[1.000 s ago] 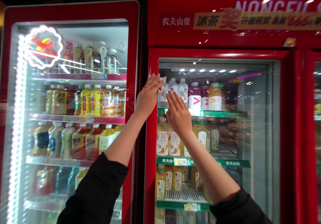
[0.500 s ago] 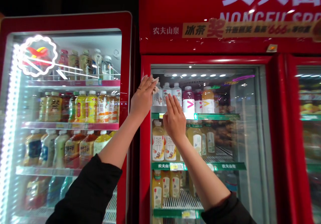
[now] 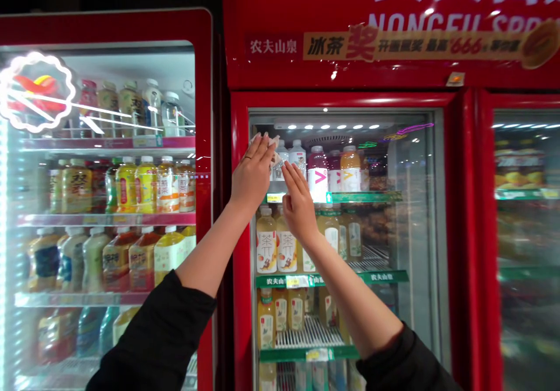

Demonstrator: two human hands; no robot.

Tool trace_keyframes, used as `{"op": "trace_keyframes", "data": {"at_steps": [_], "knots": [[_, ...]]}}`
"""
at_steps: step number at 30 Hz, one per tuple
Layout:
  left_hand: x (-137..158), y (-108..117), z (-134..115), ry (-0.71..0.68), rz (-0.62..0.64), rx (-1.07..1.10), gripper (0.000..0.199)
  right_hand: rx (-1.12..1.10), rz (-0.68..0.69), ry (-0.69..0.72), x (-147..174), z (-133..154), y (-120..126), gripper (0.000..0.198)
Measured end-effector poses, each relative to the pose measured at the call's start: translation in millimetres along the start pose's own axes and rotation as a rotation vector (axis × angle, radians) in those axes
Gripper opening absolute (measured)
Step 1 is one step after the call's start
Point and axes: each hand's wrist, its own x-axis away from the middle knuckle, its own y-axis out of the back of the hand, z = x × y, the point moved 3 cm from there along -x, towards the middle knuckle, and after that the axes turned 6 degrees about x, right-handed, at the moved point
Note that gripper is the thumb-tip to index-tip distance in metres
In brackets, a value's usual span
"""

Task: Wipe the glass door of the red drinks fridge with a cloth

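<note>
My left hand (image 3: 251, 175) lies against the upper left of a fridge's glass door (image 3: 405, 227), fingers stretched over a crumpled pale tissue (image 3: 276, 141) pressed under them. A ring shows on one finger. Just to its right, my right hand (image 3: 300, 204) has its fingers extended and held together, the tips at the glass. Whether that palm touches the door I cannot tell. Behind the glass, white-capped bottles (image 3: 297, 156) stand on the top shelf, partly hidden by my hands. Below them are tea bottles (image 3: 266, 245).
A second drinks fridge (image 3: 203, 146) with lit shelves stands at the left, a dark gap between the two. The red door frame (image 3: 241, 297) runs down beside my left forearm. Another glass door (image 3: 525, 233) is at the right. A red sign header (image 3: 271, 6) sits above.
The view has shifted, so both fridges appear farther left. My left hand has slid right along the glass with the tissue, closer to my right hand, which stays near the same bottles.
</note>
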Motion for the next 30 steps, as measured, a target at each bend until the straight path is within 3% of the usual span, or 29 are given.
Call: {"op": "trace_keyframes", "data": {"at_steps": [3,6,9,11,17,20,24,30], "knots": [[14.8,-10.4,-21.9,0.045,-0.006,-0.003,0.064,-0.020,0.003,0.050,4.9,-25.2,18.1,0.104],[14.2,-21.7,-42.5,-0.055,0.062,0.020,0.065,0.074,0.010,0.096,7.7,-58.3,38.2,0.103],[-4.0,-24.2,-46.5,-0.160,0.099,0.039,0.065,0.143,0.032,0.092,8.6,-84.7,50.2,0.098],[-14.6,-21.7,-41.4,-0.153,0.073,0.029,0.066,0.157,0.053,0.089,9.5,-92.8,52.3,0.095],[-0.7,-26.7,-44.0,0.017,-0.063,-0.019,0.059,0.180,0.012,0.126,12.8,-88.5,50.4,0.100],[-1.1,-35.8,-54.0,-0.059,-0.025,-0.002,0.063,0.186,-0.007,0.129,12.7,-86.9,49.2,0.100],[-23.8,-38.5,-51.1,-0.144,0.040,0.048,0.069,0.176,-0.012,0.140,13.8,-88.0,48.1,0.099],[-32.7,-40.0,-45.4,0.022,0.001,0.219,0.079,0.113,-0.002,0.065,3.8,-88.6,54.9,0.087]]}}
